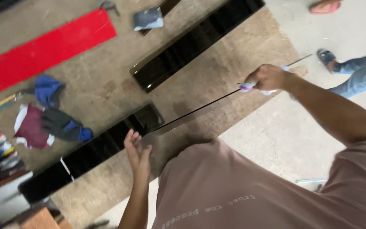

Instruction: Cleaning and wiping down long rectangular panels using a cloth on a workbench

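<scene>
Your right hand (269, 77) is closed in a fist around a crumpled white and purple cloth (250, 87), clamped with it on the upper edge of a thin, dark glass sheet (200, 108) seen edge-on as a long black line. The sheet runs from beyond your fist down to your left hand (137, 149), which is open, fingers spread and slightly curled, just beside the sheet's lower end; you cannot tell whether it touches the glass. Your hands are well apart. Under the sheet lies a worn brown worktable (106, 85) with two long glossy black strips (191, 46) (94, 150) on it, a red board (43, 51), and a heap of blue, maroon and grey rags (49, 118). Another person's legs in blue jeans and sandals (361, 70) stand on the concrete floor (284, 140).
</scene>
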